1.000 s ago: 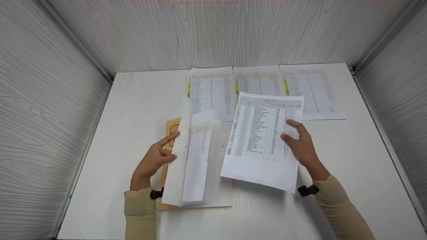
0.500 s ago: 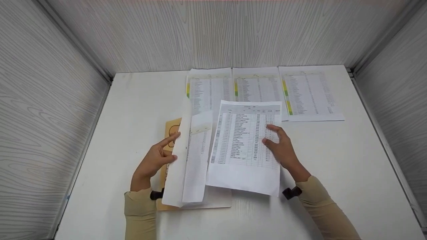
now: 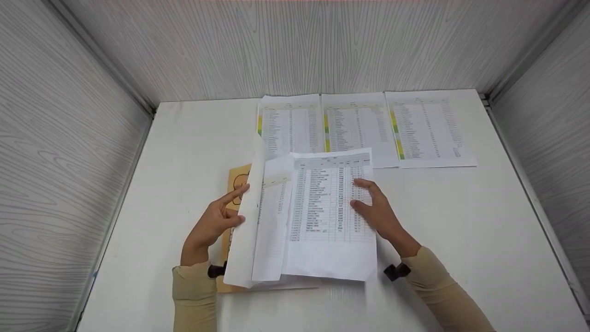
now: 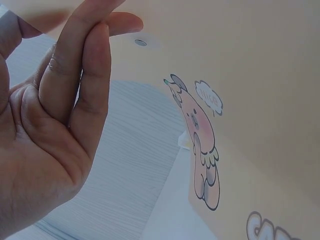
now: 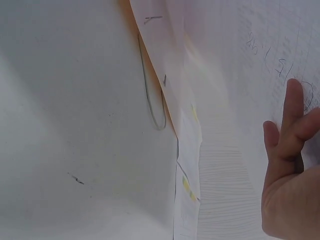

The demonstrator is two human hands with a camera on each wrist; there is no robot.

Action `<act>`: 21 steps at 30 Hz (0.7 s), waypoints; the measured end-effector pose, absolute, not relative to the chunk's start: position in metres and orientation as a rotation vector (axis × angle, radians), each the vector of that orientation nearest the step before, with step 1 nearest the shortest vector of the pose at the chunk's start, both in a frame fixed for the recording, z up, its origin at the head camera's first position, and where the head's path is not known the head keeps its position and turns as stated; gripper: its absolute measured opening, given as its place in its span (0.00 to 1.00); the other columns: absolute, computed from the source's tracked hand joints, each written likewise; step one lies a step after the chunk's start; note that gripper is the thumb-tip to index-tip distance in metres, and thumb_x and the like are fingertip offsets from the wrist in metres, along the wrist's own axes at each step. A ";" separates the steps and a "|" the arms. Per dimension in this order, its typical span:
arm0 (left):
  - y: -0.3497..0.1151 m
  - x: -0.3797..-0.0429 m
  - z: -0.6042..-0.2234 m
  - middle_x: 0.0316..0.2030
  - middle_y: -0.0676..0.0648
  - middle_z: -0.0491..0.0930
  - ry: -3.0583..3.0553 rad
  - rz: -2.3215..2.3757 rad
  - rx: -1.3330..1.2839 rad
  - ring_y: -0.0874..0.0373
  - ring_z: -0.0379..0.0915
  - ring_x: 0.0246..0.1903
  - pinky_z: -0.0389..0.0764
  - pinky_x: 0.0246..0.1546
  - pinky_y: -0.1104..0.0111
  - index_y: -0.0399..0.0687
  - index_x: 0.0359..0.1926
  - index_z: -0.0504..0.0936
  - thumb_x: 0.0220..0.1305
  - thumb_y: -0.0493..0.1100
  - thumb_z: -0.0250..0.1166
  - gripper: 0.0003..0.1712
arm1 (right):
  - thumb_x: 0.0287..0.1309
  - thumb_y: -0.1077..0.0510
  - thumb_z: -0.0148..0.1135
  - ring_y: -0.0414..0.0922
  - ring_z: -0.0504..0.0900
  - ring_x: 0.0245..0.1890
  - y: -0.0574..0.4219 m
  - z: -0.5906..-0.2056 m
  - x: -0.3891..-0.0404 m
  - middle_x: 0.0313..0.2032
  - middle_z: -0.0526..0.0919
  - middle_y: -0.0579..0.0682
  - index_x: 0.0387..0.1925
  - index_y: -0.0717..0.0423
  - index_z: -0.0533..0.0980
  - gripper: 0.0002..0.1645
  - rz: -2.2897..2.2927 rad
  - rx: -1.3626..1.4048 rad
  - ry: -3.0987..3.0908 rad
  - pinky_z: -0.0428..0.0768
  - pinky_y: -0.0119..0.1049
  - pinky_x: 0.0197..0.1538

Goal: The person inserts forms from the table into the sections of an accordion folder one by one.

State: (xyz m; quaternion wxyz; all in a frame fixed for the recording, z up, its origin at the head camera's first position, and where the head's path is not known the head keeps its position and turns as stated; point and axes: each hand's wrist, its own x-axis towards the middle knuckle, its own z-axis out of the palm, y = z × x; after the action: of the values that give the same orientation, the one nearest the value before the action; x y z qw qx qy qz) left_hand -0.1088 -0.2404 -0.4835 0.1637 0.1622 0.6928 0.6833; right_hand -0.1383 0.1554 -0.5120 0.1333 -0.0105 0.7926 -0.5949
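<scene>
My left hand point(image 3: 212, 223) holds up the raised cover of a folder point(image 3: 240, 260) by its left side, thumb and index finger on its pale inner face. In the left wrist view the cover's orange outside point(image 4: 255, 100) carries a cartoon animal. A narrow flap of printed paper point(image 3: 272, 235) stands along the inside of the cover. My right hand point(image 3: 380, 212) pinches a printed table sheet point(image 3: 327, 258) at its right edge, thumb on top and other fingers behind. The sheet overlaps the folder's right half. Handwriting point(image 5: 275, 62) shows on the sheet's underside in the right wrist view.
Three printed sheets with yellow and green strips lie side by side at the back: a left one point(image 3: 290, 124), a middle one point(image 3: 355, 124) and a right one point(image 3: 428, 129). A thin cord loop point(image 5: 150, 105) hangs at the folder's edge. Grained panels point(image 3: 295, 46) enclose the white table point(image 3: 461, 221).
My right hand has brought the printed sheet left and toward me, over the folder's right half, beside the paper flap. The left hand stays in place with the cover raised.
</scene>
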 end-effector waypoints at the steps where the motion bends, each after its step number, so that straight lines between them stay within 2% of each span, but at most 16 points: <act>1: -0.240 -0.109 -0.483 0.14 0.62 0.64 1.971 1.947 0.467 0.60 0.46 0.10 0.58 0.16 0.72 0.35 0.74 0.50 0.59 0.28 0.60 0.44 | 0.63 0.62 0.56 0.51 0.78 0.48 0.155 -0.512 -0.137 0.71 0.59 0.55 0.69 0.49 0.60 0.34 -1.732 -0.033 2.284 0.79 0.37 0.43; 2: -0.240 -0.109 -0.483 0.10 0.61 0.60 1.969 1.946 0.469 0.59 0.44 0.10 0.57 0.16 0.71 0.35 0.74 0.50 0.59 0.28 0.60 0.44 | 0.63 0.62 0.56 0.51 0.78 0.48 0.155 -0.512 -0.136 0.70 0.59 0.55 0.69 0.50 0.59 0.35 -1.743 -0.031 2.266 0.79 0.37 0.43; 8: -0.240 -0.109 -0.484 0.10 0.60 0.57 1.958 1.951 0.492 0.56 0.42 0.10 0.52 0.15 0.63 0.34 0.74 0.50 0.60 0.28 0.60 0.44 | 0.63 0.62 0.56 0.51 0.79 0.48 0.150 -0.511 -0.131 0.70 0.59 0.55 0.70 0.49 0.59 0.35 -1.765 -0.019 2.219 0.80 0.37 0.42; 14: -0.239 -0.110 -0.485 0.09 0.59 0.57 1.965 1.947 0.495 0.53 0.41 0.10 0.51 0.13 0.64 0.34 0.74 0.50 0.60 0.28 0.60 0.44 | 0.63 0.62 0.56 0.50 0.80 0.46 0.137 -0.511 -0.131 0.70 0.59 0.57 0.70 0.49 0.59 0.35 -1.744 -0.045 2.220 0.80 0.36 0.41; 16: -0.239 -0.110 -0.485 0.13 0.60 0.61 1.973 1.944 0.491 0.54 0.41 0.10 0.52 0.13 0.66 0.35 0.74 0.51 0.60 0.27 0.60 0.43 | 0.63 0.62 0.56 0.49 0.81 0.46 0.132 -0.512 -0.133 0.70 0.59 0.57 0.70 0.50 0.59 0.35 -1.747 -0.055 2.211 0.80 0.36 0.41; 18: -0.239 -0.109 -0.485 0.22 0.60 0.66 1.985 1.938 0.488 0.56 0.42 0.11 0.53 0.13 0.68 0.35 0.74 0.51 0.59 0.26 0.59 0.43 | 0.63 0.63 0.56 0.49 0.81 0.45 0.126 -0.512 -0.134 0.69 0.60 0.58 0.70 0.51 0.58 0.35 -1.760 -0.069 2.191 0.80 0.36 0.41; 21: -0.239 -0.109 -0.485 0.22 0.60 0.65 2.001 1.929 0.485 0.60 0.43 0.10 0.54 0.13 0.71 0.36 0.74 0.52 0.59 0.25 0.58 0.43 | 0.62 0.64 0.56 0.47 0.82 0.43 0.117 -0.512 -0.136 0.68 0.62 0.58 0.69 0.51 0.58 0.35 -1.777 -0.071 2.160 0.80 0.36 0.40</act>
State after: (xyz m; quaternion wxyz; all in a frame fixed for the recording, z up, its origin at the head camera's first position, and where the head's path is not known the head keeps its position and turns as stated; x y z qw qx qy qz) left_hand -0.1090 -0.2387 -0.4852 0.1595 0.1696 0.7002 0.6750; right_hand -0.1359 0.1171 -0.5119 0.1709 -0.0248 0.7606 -0.6258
